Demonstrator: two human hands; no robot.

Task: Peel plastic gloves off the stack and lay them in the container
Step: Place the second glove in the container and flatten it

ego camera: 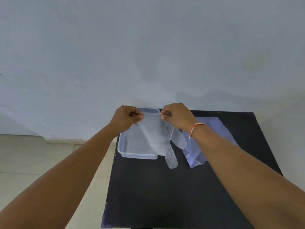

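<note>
Your left hand (127, 119) and right hand (176, 116) each pinch a cuff corner of the glove (155, 138), fingers closed on the film. The glove hangs over the container (121, 150), long axis toward you, fingertips trailing past its near-right rim (onto the counter (165, 195)). Shift left and far before lowering.

A clear plastic glove (156, 138) hangs cuff-up, stretched flat by its two top corners, with its fingers pointing down; most of it hangs over the container (121, 146), while two fingers trail past the container's right and near edges over the black tabletop. The container is a shallow, translucent, rectangular tub with rounded corners, open and sitting at the table's far left. The stack (214, 129) of thin, pale bluish gloves lies flat just right of it, edges slightly ruffled.
</note>
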